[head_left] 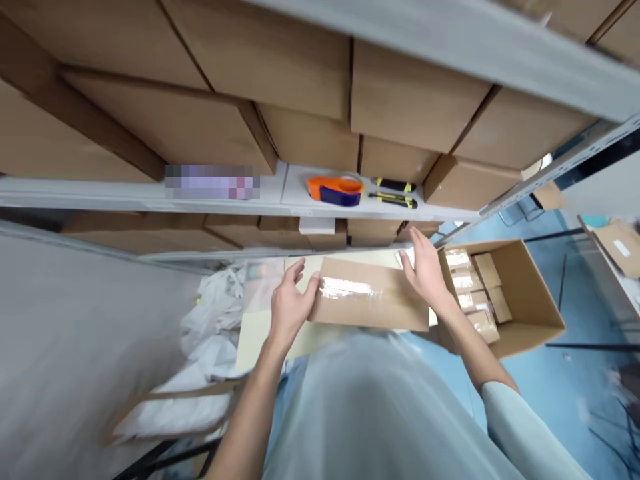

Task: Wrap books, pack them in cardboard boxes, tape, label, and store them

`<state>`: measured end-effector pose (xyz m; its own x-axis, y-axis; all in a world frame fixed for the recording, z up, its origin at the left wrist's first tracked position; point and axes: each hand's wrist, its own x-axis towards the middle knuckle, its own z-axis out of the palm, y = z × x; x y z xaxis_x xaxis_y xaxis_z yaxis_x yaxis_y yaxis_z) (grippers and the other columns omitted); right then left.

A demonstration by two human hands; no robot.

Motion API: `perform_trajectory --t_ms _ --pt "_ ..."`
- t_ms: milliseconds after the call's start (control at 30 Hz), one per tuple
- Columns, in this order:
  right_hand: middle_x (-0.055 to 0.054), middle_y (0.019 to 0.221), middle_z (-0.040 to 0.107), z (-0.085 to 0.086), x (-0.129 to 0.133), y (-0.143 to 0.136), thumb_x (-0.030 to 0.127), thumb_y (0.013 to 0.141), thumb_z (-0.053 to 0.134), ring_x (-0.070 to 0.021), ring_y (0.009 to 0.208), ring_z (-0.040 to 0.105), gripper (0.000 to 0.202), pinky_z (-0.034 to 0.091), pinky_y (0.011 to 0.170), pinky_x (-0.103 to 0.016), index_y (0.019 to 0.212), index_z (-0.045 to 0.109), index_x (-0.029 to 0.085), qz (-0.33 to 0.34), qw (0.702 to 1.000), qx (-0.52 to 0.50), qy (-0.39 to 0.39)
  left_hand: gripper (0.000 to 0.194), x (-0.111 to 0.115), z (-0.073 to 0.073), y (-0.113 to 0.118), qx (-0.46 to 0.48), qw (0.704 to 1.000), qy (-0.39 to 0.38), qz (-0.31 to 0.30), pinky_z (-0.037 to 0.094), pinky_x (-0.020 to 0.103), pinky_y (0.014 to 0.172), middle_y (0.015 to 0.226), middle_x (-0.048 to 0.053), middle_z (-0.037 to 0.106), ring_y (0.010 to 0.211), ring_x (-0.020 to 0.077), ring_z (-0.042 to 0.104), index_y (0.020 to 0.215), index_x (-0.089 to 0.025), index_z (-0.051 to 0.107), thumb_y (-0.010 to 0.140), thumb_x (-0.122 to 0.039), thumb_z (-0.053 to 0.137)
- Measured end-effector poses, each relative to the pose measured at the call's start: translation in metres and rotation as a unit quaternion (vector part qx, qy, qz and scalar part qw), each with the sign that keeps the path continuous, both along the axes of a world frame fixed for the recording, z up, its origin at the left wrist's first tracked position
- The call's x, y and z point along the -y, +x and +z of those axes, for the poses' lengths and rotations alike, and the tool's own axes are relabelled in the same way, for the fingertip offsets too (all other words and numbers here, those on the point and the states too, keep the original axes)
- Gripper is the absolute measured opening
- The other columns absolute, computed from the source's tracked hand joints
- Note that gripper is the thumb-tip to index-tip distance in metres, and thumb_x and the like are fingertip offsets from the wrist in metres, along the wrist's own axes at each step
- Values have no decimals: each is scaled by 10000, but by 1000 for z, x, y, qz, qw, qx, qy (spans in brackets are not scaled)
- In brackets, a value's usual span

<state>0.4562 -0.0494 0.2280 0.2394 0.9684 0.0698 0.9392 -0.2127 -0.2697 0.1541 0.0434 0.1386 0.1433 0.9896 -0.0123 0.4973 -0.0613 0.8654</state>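
Observation:
A flat-topped brown cardboard box (370, 303) with shiny clear tape along its top lies on the pale work surface (255, 340) in front of my body. My left hand (293, 300) is at the box's left end, thumb on its edge and fingers apart. Over the box's right end is my right hand (424, 267), its fingers stretched out and thumb spread; whether it touches the cardboard is unclear. Neither hand is wrapped round anything.
Right of the surface stands an open carton (535, 300) holding several small taped boxes (467, 280). Ahead, a shelf (270, 190) carries large cartons, an orange and blue tape dispenser (335, 191) and yellow-black cutters (395, 199). White plastic bags (215, 320) lie at the left.

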Motion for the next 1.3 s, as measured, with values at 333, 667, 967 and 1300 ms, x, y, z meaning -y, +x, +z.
perform_trajectory --t_ms 333,667,967,1300 --pt "-347 1748 406 -96 116 -37 857 1024 442 -504 1567 516 1157 520 1189 -654 1768 181 11 -323 927 -186 -44 826 32 18 51 -342 931 -109 -65 580 485 908 1184 283 803 1118 479 770 1405 -77 671 935 -756 681" --pt "-173 1537 694 -97 126 -21 724 1130 313 -345 1423 654 739 515 1194 -509 1607 540 206 -284 879 -379 62 468 12 -15 17 -157 979 -100 -80 420 283 703 793 57 775 758 218 658 961 -176 811 1013 -564 554" --pt "-128 1467 732 -25 148 -54 627 1151 436 -296 1345 681 575 568 1118 -438 1533 617 237 -245 890 -371 100 576 45 45 -44 -45 998 -52 -13 593 297 881 1144 58 864 1030 263 779 1288 -181 816 994 -640 628" --pt "-110 1559 679 -115 175 -57 346 999 595 -296 1428 643 455 645 1069 -437 1412 769 271 -154 899 -406 47 667 94 -83 -128 69 983 -171 4 633 501 1116 1250 116 845 1148 331 815 1305 -186 754 790 -603 826"
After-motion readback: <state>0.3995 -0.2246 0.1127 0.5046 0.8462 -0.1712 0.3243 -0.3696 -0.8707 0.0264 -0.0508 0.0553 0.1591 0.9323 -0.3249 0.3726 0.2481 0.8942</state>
